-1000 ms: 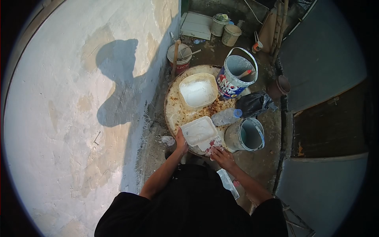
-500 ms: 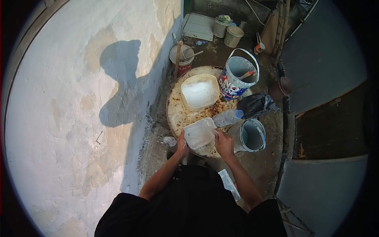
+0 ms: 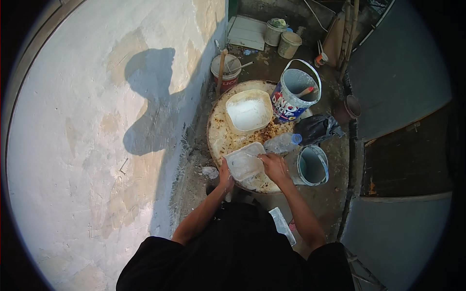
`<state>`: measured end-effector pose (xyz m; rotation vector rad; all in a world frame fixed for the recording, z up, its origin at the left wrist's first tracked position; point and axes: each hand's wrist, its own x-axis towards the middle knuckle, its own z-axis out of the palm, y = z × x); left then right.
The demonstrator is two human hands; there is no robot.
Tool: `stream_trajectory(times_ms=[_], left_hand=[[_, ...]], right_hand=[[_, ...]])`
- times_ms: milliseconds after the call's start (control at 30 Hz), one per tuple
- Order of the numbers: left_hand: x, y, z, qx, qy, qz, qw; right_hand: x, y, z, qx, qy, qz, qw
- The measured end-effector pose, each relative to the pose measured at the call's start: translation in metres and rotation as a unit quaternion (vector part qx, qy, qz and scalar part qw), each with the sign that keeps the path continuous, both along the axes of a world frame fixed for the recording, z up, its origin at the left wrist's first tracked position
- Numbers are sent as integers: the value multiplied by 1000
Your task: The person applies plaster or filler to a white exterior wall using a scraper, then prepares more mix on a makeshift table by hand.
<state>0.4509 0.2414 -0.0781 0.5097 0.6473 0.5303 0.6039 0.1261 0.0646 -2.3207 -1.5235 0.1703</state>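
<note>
My left hand [image 3: 225,177] is closed on the left side of a translucent plastic container [image 3: 242,167], holding it tilted over the near edge of a round, stained tabletop [image 3: 218,140]. Whitish residue coats the container's inside. At its right rim is my right hand [image 3: 275,167], fingers pinched together and reaching over the inside. Whether a thin tool is in that pinch is too small to tell. Just beyond the container sits a cream plastic tub [image 3: 235,127] of white powder. A clear bottle with a blue cap [image 3: 281,143] lies by my right hand.
A labelled paint bucket [image 3: 286,104] stands at the table's far right, beside a black plastic bag [image 3: 313,128]. Another bucket [image 3: 313,165] is right of my right hand. A bucket with sticks [image 3: 225,72] stands behind, near the plastered wall [image 3: 87,145].
My right hand has shifted from the container's right side up over its rim, fingers now further inside. The container tips slightly, while my left hand keeps its hold.
</note>
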Motion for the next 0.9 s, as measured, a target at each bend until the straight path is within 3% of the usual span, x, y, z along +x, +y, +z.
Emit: stream_trajectory(times_ms=[133, 333, 433, 633, 900], left_hand=[[3, -2, 9, -14, 6, -17, 1000], [-5, 5, 12, -41, -90, -35, 995], [-9, 7, 17, -37, -60, -47, 996], [-15, 6, 20, -93, -63, -15, 994], [-14, 9, 41, -105, -58, -16, 993]], right_hand=[[-8, 11, -5, -88, -48, 33, 994], [-19, 16, 3, -116, -64, 142, 981], [-26, 12, 3, -114, -83, 198, 970], [-23, 34, 24, -63, -114, 156, 979], [-42, 56, 21, -139, -140, 286, 938]])
